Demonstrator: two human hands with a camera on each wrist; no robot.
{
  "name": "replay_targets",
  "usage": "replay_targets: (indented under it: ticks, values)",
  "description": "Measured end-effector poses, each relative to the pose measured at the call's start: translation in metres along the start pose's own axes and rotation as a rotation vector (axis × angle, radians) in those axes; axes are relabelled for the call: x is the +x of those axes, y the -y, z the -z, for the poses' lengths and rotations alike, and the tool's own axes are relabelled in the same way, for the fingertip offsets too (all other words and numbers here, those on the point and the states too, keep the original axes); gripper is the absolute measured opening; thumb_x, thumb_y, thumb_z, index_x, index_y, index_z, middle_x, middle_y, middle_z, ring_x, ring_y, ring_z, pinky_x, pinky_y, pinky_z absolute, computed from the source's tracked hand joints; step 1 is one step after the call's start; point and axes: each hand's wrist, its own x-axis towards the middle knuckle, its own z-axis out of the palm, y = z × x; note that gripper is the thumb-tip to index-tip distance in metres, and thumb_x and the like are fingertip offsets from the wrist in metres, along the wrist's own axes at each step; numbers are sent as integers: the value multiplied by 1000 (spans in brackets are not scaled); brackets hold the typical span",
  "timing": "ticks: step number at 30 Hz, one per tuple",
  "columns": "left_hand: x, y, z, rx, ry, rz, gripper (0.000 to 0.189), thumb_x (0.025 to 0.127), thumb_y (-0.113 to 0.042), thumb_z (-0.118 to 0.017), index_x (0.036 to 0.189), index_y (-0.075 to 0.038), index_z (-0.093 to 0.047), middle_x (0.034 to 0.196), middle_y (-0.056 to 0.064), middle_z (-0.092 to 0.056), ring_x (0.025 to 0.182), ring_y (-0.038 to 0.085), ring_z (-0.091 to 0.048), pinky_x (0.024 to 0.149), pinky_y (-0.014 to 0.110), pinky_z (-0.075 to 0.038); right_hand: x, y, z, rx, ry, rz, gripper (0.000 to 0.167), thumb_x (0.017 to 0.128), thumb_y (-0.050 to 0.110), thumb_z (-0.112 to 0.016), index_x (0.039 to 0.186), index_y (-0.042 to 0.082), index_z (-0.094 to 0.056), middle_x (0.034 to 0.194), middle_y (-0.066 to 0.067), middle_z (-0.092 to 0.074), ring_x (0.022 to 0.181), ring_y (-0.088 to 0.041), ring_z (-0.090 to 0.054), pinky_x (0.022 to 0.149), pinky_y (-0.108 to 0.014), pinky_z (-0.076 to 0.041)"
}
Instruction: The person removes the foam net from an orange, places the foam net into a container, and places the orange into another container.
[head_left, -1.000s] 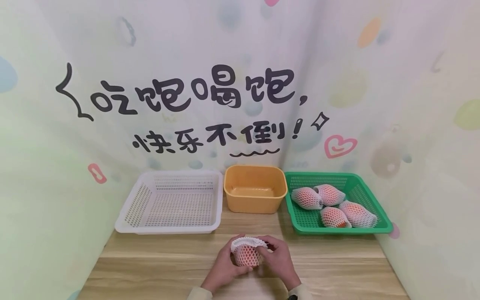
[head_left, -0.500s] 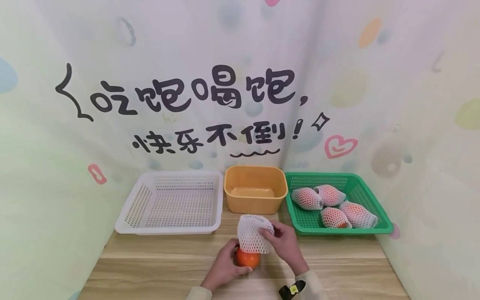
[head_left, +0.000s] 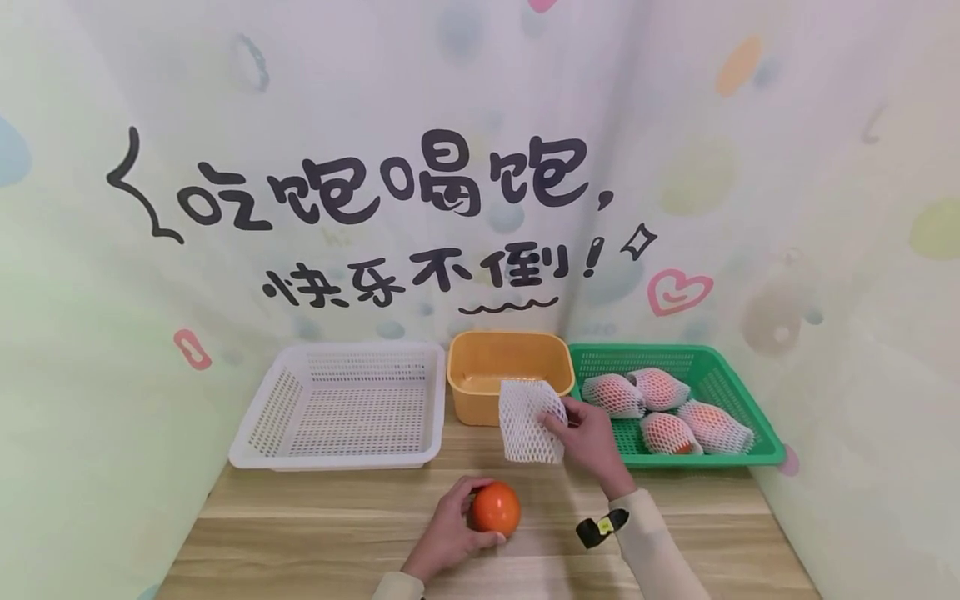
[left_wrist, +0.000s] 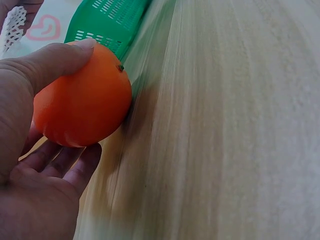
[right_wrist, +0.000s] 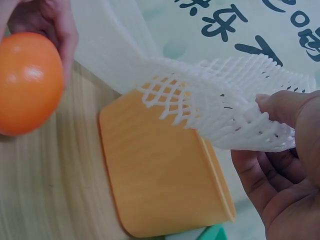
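A smooth orange (head_left: 497,509) with a small green stem spot sits at the front of the wooden table (head_left: 300,533). My left hand (head_left: 448,529) holds it from the left, thumb on the near side and fingers round the far side, as the left wrist view (left_wrist: 82,100) also shows. My right hand (head_left: 596,446) pinches a white foam net sleeve (head_left: 527,429) between thumb and fingers. In the head view the sleeve is raised off the fruit and overlaps the front of the yellow bin (head_left: 472,407). In the right wrist view the sleeve hangs hollow.
A green basket (head_left: 705,460) at the right back holds several fruits in foam nets (head_left: 670,433). The white basket (head_left: 337,460) stands left of the yellow bin. A printed cloth (head_left: 420,83) closes off the back and sides.
My right hand has pulled the foam net up off the orange and carried it back and right toward the yellow bin. The left hand has kept its hold on the orange.
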Motion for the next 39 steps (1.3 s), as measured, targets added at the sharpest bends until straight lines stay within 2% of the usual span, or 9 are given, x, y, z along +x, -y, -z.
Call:
replay_targets:
  ticks: [7,12,16,22,25,29,34,39]
  values:
    - [1,1,0,-22,0,-17,78,67,-19,-96,136,-21,-58,136,1,-58,126,25,-62,104,28,-50,29,10,17,-119,-2,-42,32,95,37,-74,113,10,-75,97,-9,-76,78,-17,-61,65,-26,-52]
    - [0,0,-1,-27,6,2,78,67,-20,-96,135,-22,-58,136,0,-58,125,27,-62,104,29,-50,53,8,28,-161,-23,-41,32,96,38,-72,109,9,-76,96,-12,-76,76,-21,-60,62,-28,-51]
    - [1,-1,0,-19,10,23,77,68,-21,-96,135,-23,-58,136,0,-57,125,28,-61,103,32,-50,71,5,33,-215,-41,-43,36,97,39,-70,114,7,-76,101,-14,-77,79,-21,-63,64,-27,-52]
    - [1,-2,1,-26,17,32,77,69,-19,-96,135,-23,-57,136,0,-57,125,27,-61,104,32,-49,93,0,39,-218,-18,-111,40,99,40,-66,117,5,-73,103,-16,-76,79,-23,-64,63,-27,-53]
    - [1,-2,0,-31,16,32,76,69,-19,-96,135,-23,-57,136,0,-57,125,27,-61,103,30,-49,102,0,39,-196,4,-170,41,99,39,-66,121,4,-71,106,-17,-75,82,-25,-64,66,-28,-56]
    - [0,-2,-1,-36,16,35,76,69,-19,-95,134,-23,-58,136,0,-57,125,27,-61,103,29,-50,112,-2,39,-207,-7,-190,42,100,37,-65,123,2,-70,110,-20,-74,84,-27,-65,68,-30,-58]
    - [1,-2,0,-36,23,43,75,70,-20,-95,135,-22,-57,137,1,-56,125,26,-61,103,30,-50,123,-6,36,-257,-33,-199,40,99,34,-65,118,-1,-72,110,-22,-74,83,-27,-65,64,-30,-55]
    - [1,0,1,-34,26,45,75,70,-20,-95,135,-22,-56,137,1,-56,124,26,-61,103,31,-49,128,-8,33,-292,-14,-242,40,99,35,-66,114,-1,-72,104,-20,-73,81,-26,-62,63,-28,-53]
